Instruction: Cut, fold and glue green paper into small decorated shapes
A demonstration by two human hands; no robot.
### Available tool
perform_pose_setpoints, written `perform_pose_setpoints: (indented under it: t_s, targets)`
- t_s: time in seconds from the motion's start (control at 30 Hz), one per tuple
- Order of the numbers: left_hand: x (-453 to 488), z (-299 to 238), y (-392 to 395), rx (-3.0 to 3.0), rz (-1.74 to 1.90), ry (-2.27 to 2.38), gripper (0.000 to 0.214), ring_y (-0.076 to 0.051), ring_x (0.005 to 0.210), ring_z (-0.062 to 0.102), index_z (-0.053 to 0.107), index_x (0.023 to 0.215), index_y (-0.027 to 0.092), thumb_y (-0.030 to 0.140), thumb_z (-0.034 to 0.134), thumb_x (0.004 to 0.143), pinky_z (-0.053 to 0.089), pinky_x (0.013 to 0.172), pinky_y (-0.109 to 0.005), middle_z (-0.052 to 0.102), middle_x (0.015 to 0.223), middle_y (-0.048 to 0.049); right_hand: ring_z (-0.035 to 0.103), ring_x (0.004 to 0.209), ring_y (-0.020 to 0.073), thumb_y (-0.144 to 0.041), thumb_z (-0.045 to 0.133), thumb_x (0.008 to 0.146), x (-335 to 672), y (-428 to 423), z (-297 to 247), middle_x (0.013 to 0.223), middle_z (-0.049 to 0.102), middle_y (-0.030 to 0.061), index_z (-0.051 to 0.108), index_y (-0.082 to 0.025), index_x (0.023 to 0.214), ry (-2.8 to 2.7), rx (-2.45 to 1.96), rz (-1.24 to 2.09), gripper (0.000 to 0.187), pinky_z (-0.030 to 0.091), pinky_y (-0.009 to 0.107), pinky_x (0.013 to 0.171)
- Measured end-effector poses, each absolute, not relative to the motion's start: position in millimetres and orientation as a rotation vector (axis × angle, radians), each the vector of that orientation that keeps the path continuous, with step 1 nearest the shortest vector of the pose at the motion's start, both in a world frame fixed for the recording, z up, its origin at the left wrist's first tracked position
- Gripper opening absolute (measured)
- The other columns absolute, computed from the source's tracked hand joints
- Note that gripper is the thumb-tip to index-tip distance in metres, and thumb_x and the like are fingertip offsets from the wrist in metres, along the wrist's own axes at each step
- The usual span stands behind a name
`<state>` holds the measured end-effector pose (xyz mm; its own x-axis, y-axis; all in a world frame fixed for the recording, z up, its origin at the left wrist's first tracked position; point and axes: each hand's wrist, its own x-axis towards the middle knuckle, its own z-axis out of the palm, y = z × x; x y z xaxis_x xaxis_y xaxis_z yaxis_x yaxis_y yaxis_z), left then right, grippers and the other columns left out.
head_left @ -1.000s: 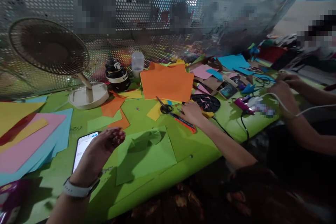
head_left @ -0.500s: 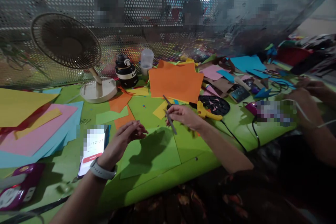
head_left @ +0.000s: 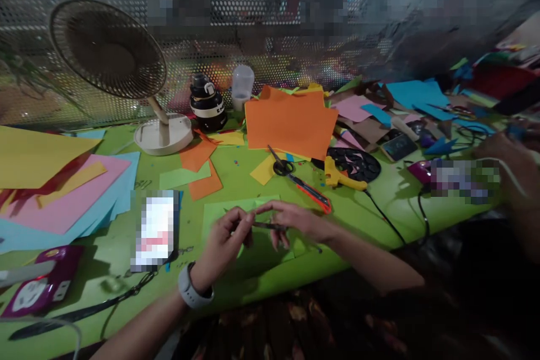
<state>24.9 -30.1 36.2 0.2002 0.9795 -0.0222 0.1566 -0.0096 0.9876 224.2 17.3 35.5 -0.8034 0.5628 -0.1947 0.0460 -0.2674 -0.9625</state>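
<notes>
Grey metal, a thin tool (head_left: 270,226), now lies nearly level between the person's two hands, above the light green sheet (head_left: 213,215) near the table's front edge. Half a second ago it slanted steeply from the right hand (head_left: 297,224), close to the scissors (head_left: 283,167), with the left hand (head_left: 231,236) well apart. Since then the hands have come together, fingertips touching or nearly so. The right hand grips the tool, its forefinger stretched toward the left thumb. The left fingers have drawn in from a loose curl to a narrow pinch; whether they hold anything cannot be told through the blur.

With the right hand away, the orange-and-black cutter (head_left: 313,197) shows in full, next to the scissors and near the yellow glue gun (head_left: 343,177). The phone (head_left: 156,230), previously partly overlapped by the left forearm, is clear of it.
</notes>
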Motion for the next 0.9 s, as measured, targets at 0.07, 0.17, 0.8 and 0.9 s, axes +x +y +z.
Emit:
perform_pose_setpoints:
  t_s: [0.07,0.17,0.8,0.9]
  targets:
    - [27,34,-37,1.554,0.917,1.210,0.032,-0.011,0.053,0.051,0.050,0.067,0.019,0.039,0.048,0.092,0.040,0.057,-0.025,0.054,0.056,0.0021,0.045,0.051,0.0088,-0.047,0.049,0.091,227,8,32,0.063,0.056,-0.0028,0.058,-0.014,0.111,-1.865,-0.864,1.903,0.040,0.036,0.021,0.052]
    - [28,32,-45,1.614,0.837,1.243,0.033,-0.011,0.053,0.049,0.049,0.066,0.019,0.039,0.047,0.092,0.038,0.056,-0.025,0.053,0.056,0.0024,0.048,0.063,0.0101,-0.046,0.046,0.093,229,1,31,0.069,0.057,-0.0005,0.067,-0.013,0.093,-2.121,-0.919,1.582,0.039,0.037,0.021,0.059]
    - [-59,30,-16,1.835,0.622,1.540,0.051,-0.014,0.056,0.054,0.056,0.126,0.026,0.039,0.065,0.077,0.038,0.054,-0.023,0.064,0.071,0.0011,0.058,0.063,0.0159,-0.039,0.038,0.097,272,53,5,0.071,0.064,0.0050,0.063,-0.015,0.096,-2.192,-1.421,0.507,0.035,0.042,0.027,0.061]
    - [-57,19,-9,1.837,0.466,1.402,0.054,-0.014,0.054,0.052,0.052,0.130,0.025,0.038,0.062,0.079,0.035,0.051,-0.022,0.060,0.065,0.0026,0.062,0.077,0.0192,-0.033,0.035,0.099,264,54,-7,0.087,0.069,0.0097,0.065,-0.015,0.099,-2.392,-1.423,0.233,0.034,0.043,0.030,0.068]
